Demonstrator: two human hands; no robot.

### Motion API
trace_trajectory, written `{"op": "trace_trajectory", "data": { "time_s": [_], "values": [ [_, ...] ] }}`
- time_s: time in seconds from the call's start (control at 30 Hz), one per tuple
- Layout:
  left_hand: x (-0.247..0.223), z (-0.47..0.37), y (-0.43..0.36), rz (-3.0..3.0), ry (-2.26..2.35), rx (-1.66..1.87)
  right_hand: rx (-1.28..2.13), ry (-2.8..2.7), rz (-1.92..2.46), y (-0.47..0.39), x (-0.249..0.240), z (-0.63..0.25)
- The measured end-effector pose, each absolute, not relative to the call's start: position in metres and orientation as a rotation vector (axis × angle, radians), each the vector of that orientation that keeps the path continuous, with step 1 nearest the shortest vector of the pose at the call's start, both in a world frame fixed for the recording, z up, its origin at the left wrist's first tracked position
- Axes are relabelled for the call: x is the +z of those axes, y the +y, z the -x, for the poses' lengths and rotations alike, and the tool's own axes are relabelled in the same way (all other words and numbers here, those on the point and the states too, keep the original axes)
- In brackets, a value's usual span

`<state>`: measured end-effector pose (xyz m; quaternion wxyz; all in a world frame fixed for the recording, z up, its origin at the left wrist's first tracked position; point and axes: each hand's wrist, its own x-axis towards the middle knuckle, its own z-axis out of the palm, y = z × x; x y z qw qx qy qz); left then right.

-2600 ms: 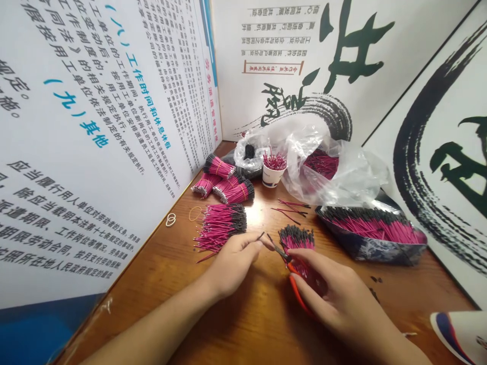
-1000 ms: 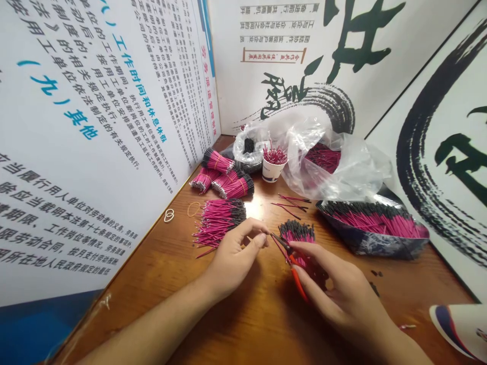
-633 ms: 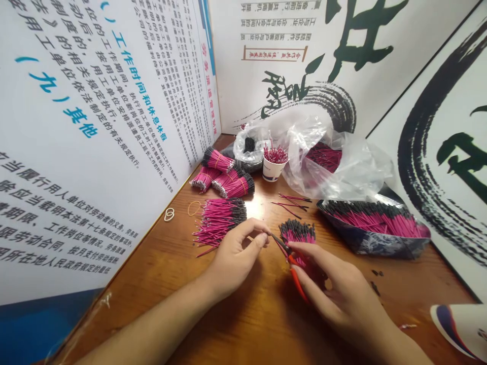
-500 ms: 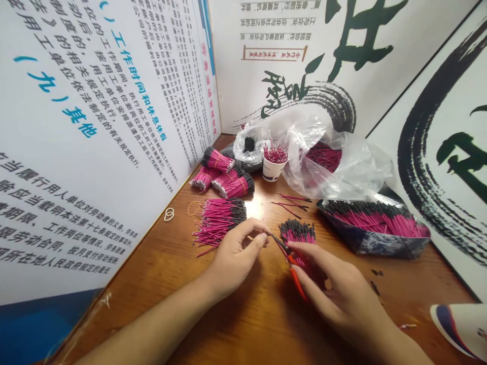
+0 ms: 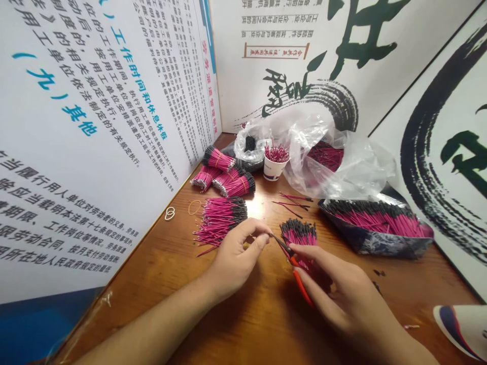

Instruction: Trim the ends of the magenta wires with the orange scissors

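My right hand [image 5: 348, 291] is wrapped round red-handled pliers [image 5: 302, 285], whose dark narrow jaws point up and left. Those jaws reach the fingertips of my left hand [image 5: 238, 258], where thumb and forefinger pinch together. Whatever is between them is too small to make out. Below and behind the pliers lies a loose pile of pink wires with black ends [image 5: 299, 232], partly hidden by my right hand. Left of it, beyond my left hand, a flat stack of similar wires [image 5: 220, 218] rests on the wooden table [image 5: 228, 324].
Banded wire bundles [image 5: 234, 182] lie at the back left. Behind are a paper cup of wires [image 5: 275, 165] and a clear plastic bag [image 5: 357, 167]. A dark tray of wires [image 5: 391, 243] stands right. Another cup [image 5: 462, 329] lies near the right edge. Printed panels enclose the table.
Both hands keep nearly the same pose, with the pliers' tip still at my left fingertips. The red handle has shifted slightly down and right, and the whole view has moved a little.
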<state>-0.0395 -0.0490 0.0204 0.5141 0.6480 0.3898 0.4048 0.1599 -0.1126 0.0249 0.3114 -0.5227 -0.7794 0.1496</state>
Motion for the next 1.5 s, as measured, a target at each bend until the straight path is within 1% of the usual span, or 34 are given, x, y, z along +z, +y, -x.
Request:
{"op": "trace_trajectory", "data": {
  "time_s": [0.23, 0.5, 0.93, 1.5],
  "values": [
    [0.0183, 0.0401, -0.0486, -1.583, 0.950, 0.963, 0.351, -2.085, 1.347, -0.1141, 0.0214, -0.1632],
    [0.0206, 0.0392, -0.0479, -1.583, 0.965, 0.937, 0.425, -2.050, 1.414, -0.1131, 0.0239, -0.1605],
    [0.0207, 0.0406, -0.0482, -1.584, 0.942, 0.949, 0.475, -2.044, 1.381, -0.1128, 0.0273, -0.1594],
    [0.0226, 0.0396, -0.0481, -1.564, 0.937, 0.937, 0.458, -2.026, 1.407, -0.1133, 0.0203, -0.1624]
  ]
}}
